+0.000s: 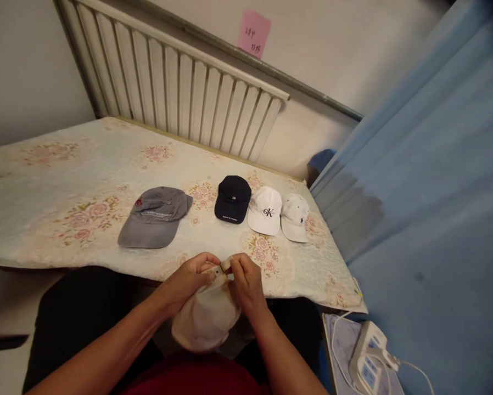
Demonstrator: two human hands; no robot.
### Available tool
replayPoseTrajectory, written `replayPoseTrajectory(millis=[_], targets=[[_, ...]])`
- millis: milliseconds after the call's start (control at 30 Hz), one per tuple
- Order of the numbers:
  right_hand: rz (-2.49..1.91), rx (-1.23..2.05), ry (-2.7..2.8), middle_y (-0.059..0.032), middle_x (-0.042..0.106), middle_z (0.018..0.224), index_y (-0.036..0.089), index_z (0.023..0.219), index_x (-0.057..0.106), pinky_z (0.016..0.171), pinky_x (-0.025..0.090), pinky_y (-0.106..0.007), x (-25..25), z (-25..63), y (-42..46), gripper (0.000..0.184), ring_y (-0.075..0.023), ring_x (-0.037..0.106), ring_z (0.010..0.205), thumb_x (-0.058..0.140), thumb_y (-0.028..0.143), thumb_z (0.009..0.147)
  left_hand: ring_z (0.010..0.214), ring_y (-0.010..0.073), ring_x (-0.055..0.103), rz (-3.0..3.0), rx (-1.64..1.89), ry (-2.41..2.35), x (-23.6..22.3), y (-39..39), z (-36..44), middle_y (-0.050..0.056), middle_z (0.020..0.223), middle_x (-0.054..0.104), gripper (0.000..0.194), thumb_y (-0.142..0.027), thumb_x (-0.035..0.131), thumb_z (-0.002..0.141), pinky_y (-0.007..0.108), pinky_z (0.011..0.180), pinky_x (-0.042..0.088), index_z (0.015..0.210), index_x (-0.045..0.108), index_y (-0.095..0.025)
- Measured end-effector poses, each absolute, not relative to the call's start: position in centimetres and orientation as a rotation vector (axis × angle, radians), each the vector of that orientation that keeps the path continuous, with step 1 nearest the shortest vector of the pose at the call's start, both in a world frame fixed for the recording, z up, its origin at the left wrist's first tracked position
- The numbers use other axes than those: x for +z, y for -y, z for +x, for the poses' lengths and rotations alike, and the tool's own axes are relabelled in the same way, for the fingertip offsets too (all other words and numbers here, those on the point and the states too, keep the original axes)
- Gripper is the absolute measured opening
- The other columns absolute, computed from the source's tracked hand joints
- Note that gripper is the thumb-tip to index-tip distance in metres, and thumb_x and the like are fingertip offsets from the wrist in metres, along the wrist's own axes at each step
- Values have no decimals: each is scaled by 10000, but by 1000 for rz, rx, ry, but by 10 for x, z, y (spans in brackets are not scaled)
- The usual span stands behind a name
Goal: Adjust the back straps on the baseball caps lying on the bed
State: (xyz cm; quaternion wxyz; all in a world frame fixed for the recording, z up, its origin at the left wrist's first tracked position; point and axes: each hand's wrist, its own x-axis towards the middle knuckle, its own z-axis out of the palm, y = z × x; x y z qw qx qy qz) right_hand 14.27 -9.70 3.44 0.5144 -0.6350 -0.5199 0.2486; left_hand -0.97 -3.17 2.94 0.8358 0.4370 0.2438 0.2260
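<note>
A beige cap rests over my lap, held up between both hands at its back strap. My left hand pinches the strap end on one side. Facing it, my right hand grips the other end of the strap, its fingers closed. On the bed beyond lies a grey cap with its brim toward the lower left. Farther right, a navy cap, a white cap with black letters and a white cap with a small dark logo sit in a row.
The bed has a floral cover. Behind it stands a radiator below a pink note. A blue curtain hangs at the right. A power strip with white cables lies on a small stand at lower right.
</note>
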Motion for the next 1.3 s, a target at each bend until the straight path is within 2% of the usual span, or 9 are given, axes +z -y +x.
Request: replayPoseTrajectory(millis=[200, 300, 400, 467, 600, 900, 1100, 1200, 1300], targets=[[-1437, 877, 1378, 14, 660, 761, 232, 1123, 624, 713, 441, -259, 39, 153, 96, 353, -138, 591, 710, 444, 158, 829, 632, 106, 578, 843, 481, -433, 32, 26, -17, -12, 774, 645, 301, -202, 706, 712, 208, 593, 404, 972, 554, -191], [-1436, 851, 1528, 11, 683, 854, 249, 1011, 687, 734, 435, -254, 34, 152, 92, 367, -142, 599, 794, 468, 91, 762, 630, 109, 583, 817, 473, -422, 34, 26, -19, -4, 759, 646, 265, -200, 717, 708, 207, 591, 410, 931, 576, -178], [-1503, 909, 1341, 5, 670, 747, 209, 865, 714, 632, 441, -246, 18, 159, 84, 276, -118, 565, 610, 470, 125, 768, 616, 110, 584, 811, 449, -382, 40, 25, -24, 8, 761, 652, 246, -204, 716, 718, 208, 577, 411, 929, 591, -174], [-1488, 1027, 1068, -9, 679, 751, 176, 923, 692, 568, 441, -250, 2, 168, 79, 231, -97, 507, 490, 507, 215, 790, 615, 115, 593, 798, 455, -360, 46, 24, -28, 21, 784, 664, 253, -208, 720, 717, 211, 573, 419, 934, 593, -180], [-1290, 1223, 787, -60, 710, 931, 165, 1106, 638, 704, 484, -292, -29, 179, 83, 389, -149, 625, 691, 605, 367, 775, 616, 120, 605, 765, 525, -386, 59, 20, -30, 31, 809, 677, 264, -208, 734, 704, 209, 566, 437, 927, 594, -186], [-1116, 1462, 559, -74, 706, 894, 203, 894, 713, 731, 506, -354, -70, 148, 117, 366, -227, 648, 831, 604, 526, 760, 674, 140, 651, 590, 755, -479, 62, -10, -39, 46, 867, 697, 343, -74, 701, 655, 234, 623, 523, 959, 577, -173], [-1120, 1544, 642, -43, 690, 722, 197, 834, 696, 658, 526, -343, -69, 126, 103, 258, -240, 663, 781, 751, 327, 618, 636, 149, 660, 434, 863, -703, 39, -65, -68, 13, 782, 677, 366, -1, 627, 659, 272, 605, 552, 973, 585, -183], [-1058, 1496, 610, -47, 707, 821, 194, 915, 670, 648, 534, -311, -56, 114, 69, 284, -215, 667, 785, 717, 264, 643, 561, 143, 633, 431, 851, -804, 40, -100, -81, 20, 704, 668, 263, -19, 635, 677, 265, 561, 540, 899, 605, -156], [-912, 1368, 553, -37, 707, 953, 223, 996, 631, 727, 540, -297, -37, 105, 17, 323, -186, 667, 844, 681, 227, 677, 591, 176, 639, 465, 792, -823, 48, -127, -93, 59, 672, 680, 137, -199, 640, 778, 281, 565, 533, 891, 640, -122]])
